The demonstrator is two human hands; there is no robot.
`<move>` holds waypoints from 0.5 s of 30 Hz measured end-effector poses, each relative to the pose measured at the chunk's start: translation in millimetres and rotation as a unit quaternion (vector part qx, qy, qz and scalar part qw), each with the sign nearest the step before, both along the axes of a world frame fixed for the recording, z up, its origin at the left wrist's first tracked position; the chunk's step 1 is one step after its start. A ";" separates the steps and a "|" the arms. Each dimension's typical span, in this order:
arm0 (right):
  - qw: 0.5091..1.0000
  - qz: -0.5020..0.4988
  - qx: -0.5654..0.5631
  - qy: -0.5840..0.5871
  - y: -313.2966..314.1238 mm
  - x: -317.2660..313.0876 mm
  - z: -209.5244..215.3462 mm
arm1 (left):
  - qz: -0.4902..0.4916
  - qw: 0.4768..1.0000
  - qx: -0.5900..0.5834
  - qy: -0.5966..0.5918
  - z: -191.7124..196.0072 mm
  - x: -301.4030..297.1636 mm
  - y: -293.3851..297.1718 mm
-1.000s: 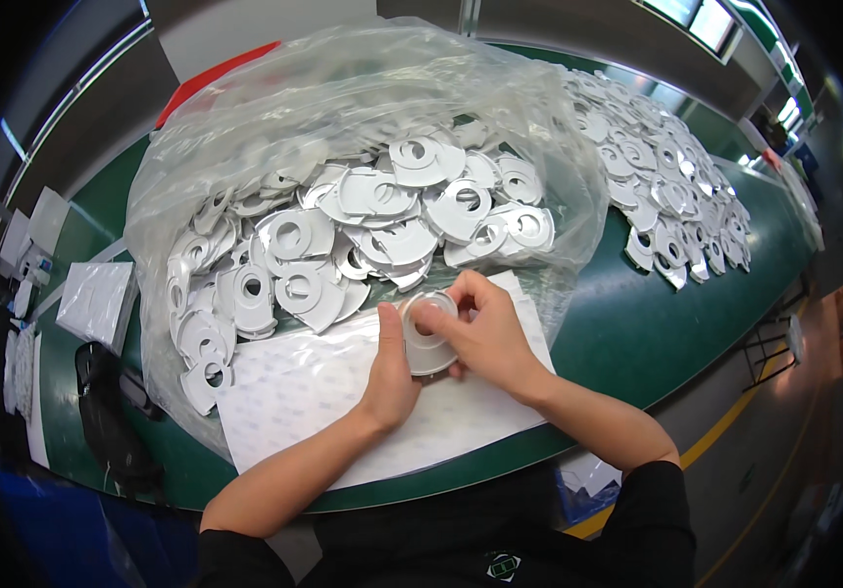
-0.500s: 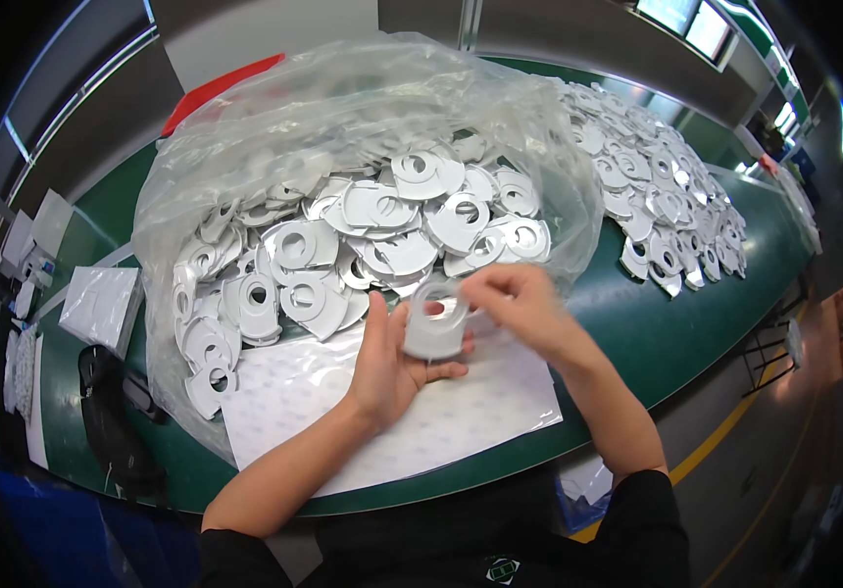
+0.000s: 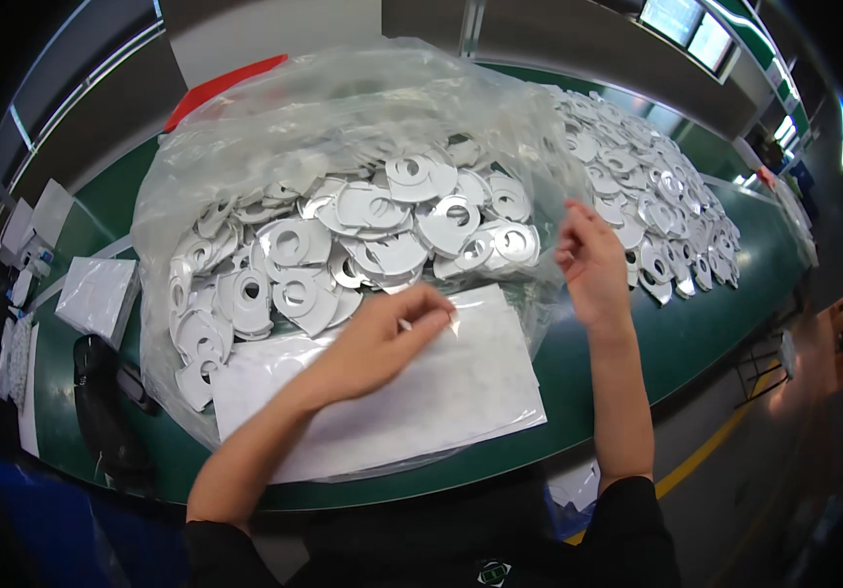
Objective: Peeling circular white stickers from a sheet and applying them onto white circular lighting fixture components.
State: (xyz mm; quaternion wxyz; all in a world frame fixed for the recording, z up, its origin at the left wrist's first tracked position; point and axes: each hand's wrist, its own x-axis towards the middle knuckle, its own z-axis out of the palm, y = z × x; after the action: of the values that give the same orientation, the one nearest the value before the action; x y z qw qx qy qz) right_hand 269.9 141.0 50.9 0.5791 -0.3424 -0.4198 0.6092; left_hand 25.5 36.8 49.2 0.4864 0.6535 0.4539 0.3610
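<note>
White holed parts [image 3: 390, 257]: many remain in the mid-frame bag [image 3: 255, 127]; upper-right heap [image 3: 652, 196] possibly done.
I see the right hand [image 3: 590, 263] loosely spread, seemingly empty; the left hand [image 3: 378, 341] curled, whether holding anything I can't tell.

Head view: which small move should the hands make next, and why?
I'd probably move the left hand forward to a holed white plastic part in the translucent bag: neither it nor the right hand visibly holds one, and such parts lie just beyond it.
</note>
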 end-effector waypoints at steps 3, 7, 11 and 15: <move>0.966 0.138 0.049 -0.212 -9.7 -5.8 4.1 | 0.108 0.939 0.230 0.233 23.1 -7.7 23.8; 0.784 0.335 0.201 -0.482 -23.3 -13.4 9.2 | 0.197 0.751 0.434 0.457 14.9 -21.1 61.8; 0.723 0.363 0.210 -0.549 -32.7 -17.6 3.8 | 0.197 0.760 0.355 0.507 -10.7 -30.1 72.2; 0.735 0.232 0.274 -0.576 -36.8 -25.6 -6.1 | 0.198 0.807 0.324 0.452 -11.1 -35.0 76.3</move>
State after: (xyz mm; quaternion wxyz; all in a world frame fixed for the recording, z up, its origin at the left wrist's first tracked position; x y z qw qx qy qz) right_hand 244.3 104.2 44.8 0.1361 -0.3468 -0.8880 0.2695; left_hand -9.6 113.1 38.1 -0.0956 0.7584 0.5987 0.2392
